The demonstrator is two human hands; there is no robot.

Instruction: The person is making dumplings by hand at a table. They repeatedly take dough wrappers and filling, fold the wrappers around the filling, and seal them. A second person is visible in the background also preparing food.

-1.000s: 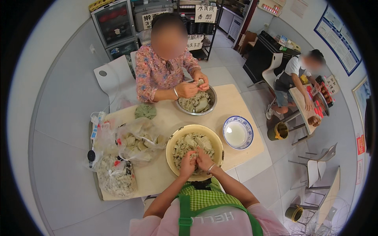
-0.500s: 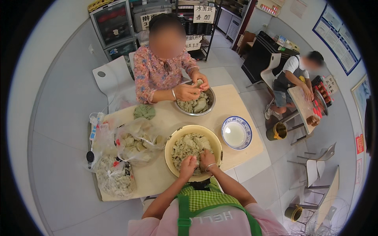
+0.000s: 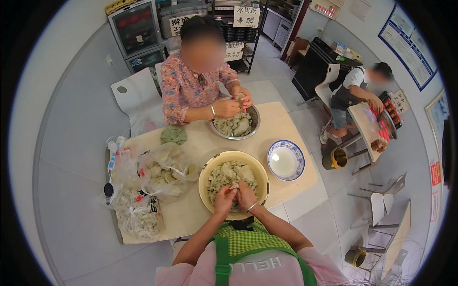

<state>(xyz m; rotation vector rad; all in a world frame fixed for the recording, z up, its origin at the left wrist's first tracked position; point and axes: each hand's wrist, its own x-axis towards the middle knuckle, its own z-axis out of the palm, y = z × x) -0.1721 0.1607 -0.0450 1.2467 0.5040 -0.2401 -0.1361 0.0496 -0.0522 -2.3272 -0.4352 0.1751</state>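
Note:
A cream enamel basin (image 3: 203, 190) with a chipped dark rim stands at the near edge of the table, full of soft, pale grey-green torn pieces (image 3: 232, 170), perhaps mushroom. Over its near half my left hand (image 3: 223, 200) and my right hand (image 3: 246, 196) meet, thumbs and fingers closed together. Between the fingertips they pinch a small pale piece (image 3: 234, 186), mostly hidden. Across the table, a co-worker's hands (image 3: 234, 105) work with a similar piece above a steel bowl (image 3: 258, 125) of such pieces.
Right of the basin sits a blue-and-white bowl (image 3: 302, 161) holding whitish liquid. Left are clear bags (image 3: 169, 169) of pieces and a green cloth-like bundle (image 3: 173, 135) on the table (image 3: 267, 112). Another person (image 3: 355, 88) sits at a table farther right.
My hands have lifted slightly and come together, my right hand moving left out of the pieces. The small pale piece now shows between them. The co-worker's hands have shifted slightly.

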